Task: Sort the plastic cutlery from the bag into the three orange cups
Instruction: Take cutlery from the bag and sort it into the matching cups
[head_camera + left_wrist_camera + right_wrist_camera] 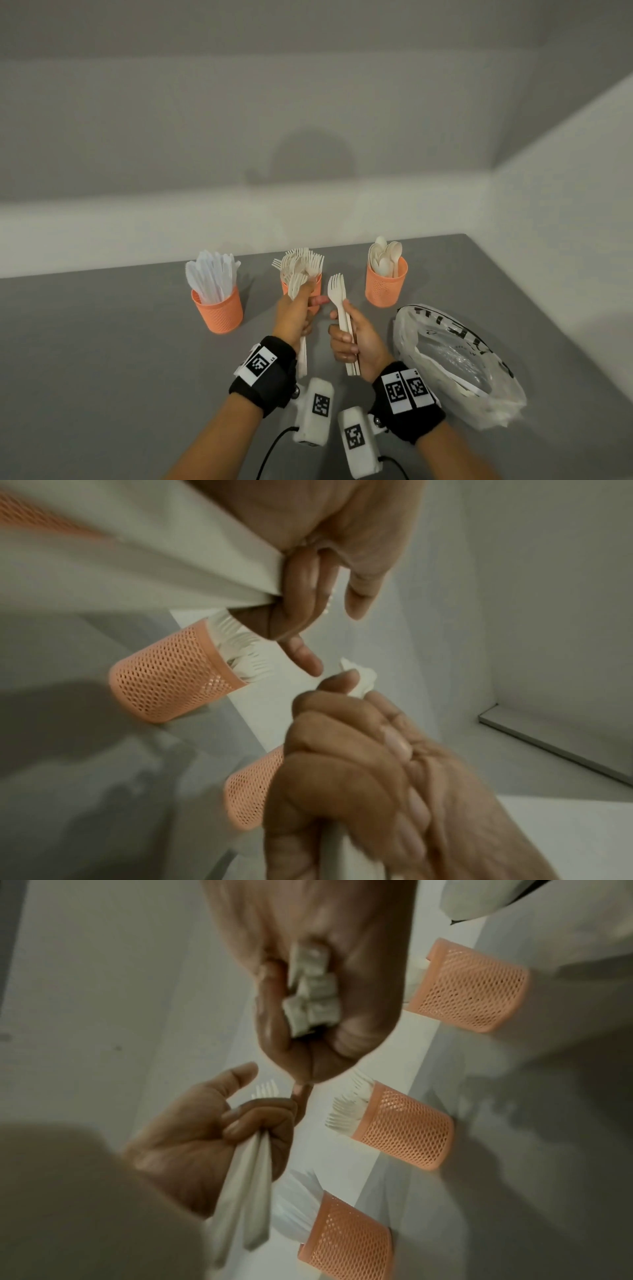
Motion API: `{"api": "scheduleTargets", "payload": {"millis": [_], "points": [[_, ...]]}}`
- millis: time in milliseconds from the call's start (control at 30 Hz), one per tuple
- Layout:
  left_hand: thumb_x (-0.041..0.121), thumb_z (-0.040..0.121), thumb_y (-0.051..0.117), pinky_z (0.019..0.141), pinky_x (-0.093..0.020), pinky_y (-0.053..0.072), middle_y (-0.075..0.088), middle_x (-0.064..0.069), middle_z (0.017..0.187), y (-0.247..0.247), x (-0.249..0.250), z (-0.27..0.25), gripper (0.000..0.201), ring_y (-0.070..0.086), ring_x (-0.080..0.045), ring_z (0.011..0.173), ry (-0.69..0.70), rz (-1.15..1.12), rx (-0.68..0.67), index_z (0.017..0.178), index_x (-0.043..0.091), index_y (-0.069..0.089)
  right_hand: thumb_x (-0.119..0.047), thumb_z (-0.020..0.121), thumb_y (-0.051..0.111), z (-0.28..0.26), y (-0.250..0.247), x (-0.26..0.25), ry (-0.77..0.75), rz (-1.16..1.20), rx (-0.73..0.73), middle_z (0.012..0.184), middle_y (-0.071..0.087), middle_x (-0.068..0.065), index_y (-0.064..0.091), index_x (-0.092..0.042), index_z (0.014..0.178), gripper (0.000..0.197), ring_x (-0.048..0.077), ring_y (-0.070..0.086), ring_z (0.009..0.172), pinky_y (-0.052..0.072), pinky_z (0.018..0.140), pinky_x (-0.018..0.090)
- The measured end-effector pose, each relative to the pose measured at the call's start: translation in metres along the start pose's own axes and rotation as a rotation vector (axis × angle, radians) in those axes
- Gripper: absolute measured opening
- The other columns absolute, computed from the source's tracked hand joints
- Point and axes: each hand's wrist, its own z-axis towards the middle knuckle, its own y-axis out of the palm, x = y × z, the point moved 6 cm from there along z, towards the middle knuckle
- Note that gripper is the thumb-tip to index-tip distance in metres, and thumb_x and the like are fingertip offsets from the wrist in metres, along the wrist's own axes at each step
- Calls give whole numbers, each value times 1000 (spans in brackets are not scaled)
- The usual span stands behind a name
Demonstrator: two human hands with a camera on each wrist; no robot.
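Observation:
Three orange mesh cups stand in a row on the grey table. The left cup point(219, 310) holds knives, the middle cup point(318, 284) forks, the right cup point(386, 286) spoons. My left hand point(295, 317) grips a bundle of pale forks point(297, 284) upright, right in front of the middle cup and partly hiding it. Just to the right, my right hand point(352, 337) grips a few more forks point(337, 291), tines up. In the right wrist view the fork handle ends point(313, 993) show inside my curled right fingers. The fork cup point(407, 1129) lies just beyond both hands.
A crumpled clear plastic bag point(455, 363) lies open on the table right of my right hand, with some cutlery inside. A pale wall runs along the table's far edge and right side. Bare grey tabletop point(102, 359) extends to the left.

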Motion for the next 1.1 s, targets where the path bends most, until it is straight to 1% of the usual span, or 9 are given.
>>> {"api": "scheduleTargets", "payload": {"millis": [67,200,333,500,633,800,933,1000,1100], "points": [[31,92,53,31,-14,19,59,5,47,-1,-4,-3,27,25,-2,26,-11,9,11,89,5,59,-45,97,25,0,0,0,-9,-15,-7,33,33,-8,45,-17,77,40,1,25,21,20,26,9],[25,86,64,31,-11,27,55,-1,59,7,2,-9,19,38,-1,26,76,97,29,79,8,60,-45,98,26,1,1,2,-55,-135,40,37,36,-7,50,-17,81,41,1,25,23,20,27,10],[14,85,65,36,-7,37,59,-3,69,11,4,-8,16,56,-4,48,149,127,56,97,4,63,-40,100,27,-1,3,2,-163,-377,122,51,43,-1,51,-16,90,35,3,26,28,22,31,13],[28,95,48,36,-13,33,55,0,55,11,-4,-5,29,46,-3,37,136,109,45,74,10,57,-34,101,27,-1,-2,-2,-296,-466,227,62,52,5,48,-16,92,29,7,40,31,30,34,15],[25,101,32,48,-22,44,53,-2,55,0,-7,-3,32,52,-11,43,96,-2,146,82,8,53,-30,101,30,-2,-6,-6,-309,-530,255,73,63,0,49,-21,94,22,11,60,56,48,51,24],[31,92,53,41,-21,32,35,9,36,-9,1,-3,26,32,-6,32,91,-35,33,72,14,51,-17,99,33,-1,-14,-13,-293,-540,257,63,47,3,52,-15,82,25,2,44,43,36,49,17],[23,83,67,35,-17,25,46,3,45,7,12,-8,17,32,-5,31,175,182,-156,76,10,58,-33,72,40,3,-7,-12,-246,-497,205,49,43,-3,51,-12,71,24,4,38,38,31,45,19],[16,83,67,36,-16,31,51,0,49,11,13,-6,17,41,-5,34,206,241,-127,71,9,57,-35,62,42,4,1,-11,-241,-504,159,43,44,-8,50,-12,68,25,3,40,39,32,47,21],[7,83,63,56,-20,47,60,-1,62,10,16,-1,14,58,-11,57,314,285,1,71,14,59,-33,55,52,3,7,-15,-320,-521,125,59,49,-2,51,-15,77,29,8,45,56,37,56,22]]}}
